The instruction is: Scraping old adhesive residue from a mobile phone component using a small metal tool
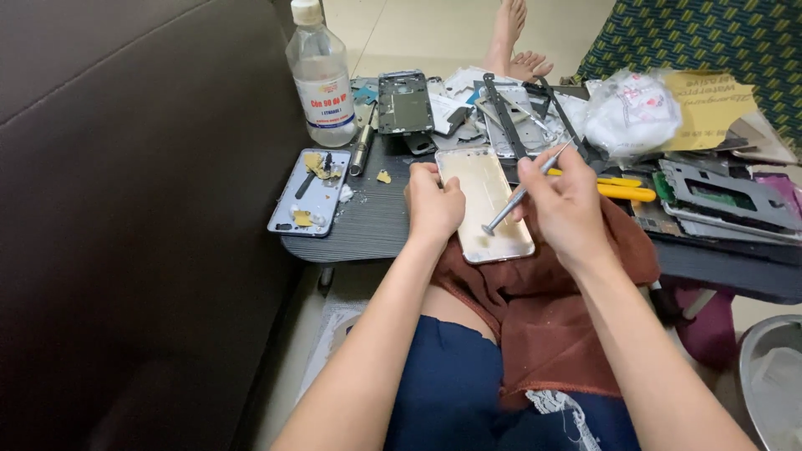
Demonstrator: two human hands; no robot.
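Both of my forearms ran up from the bottom of the view, bare to the elbow, and drew closer together toward the hands. My left hand (433,203) sat knuckles up, fingers curled under into a loose fist and the thumb tucked along the inner side, wrist straight in line with the forearm. My right hand (565,203) was just beside it, apart from it, back of the hand toward me, wrist bent slightly inward. Its thumb and first fingers were pinched together in a pen-like grip, the remaining fingers folded beneath. Past the hands, my bare feet (511,42) showed, toes pointed away.
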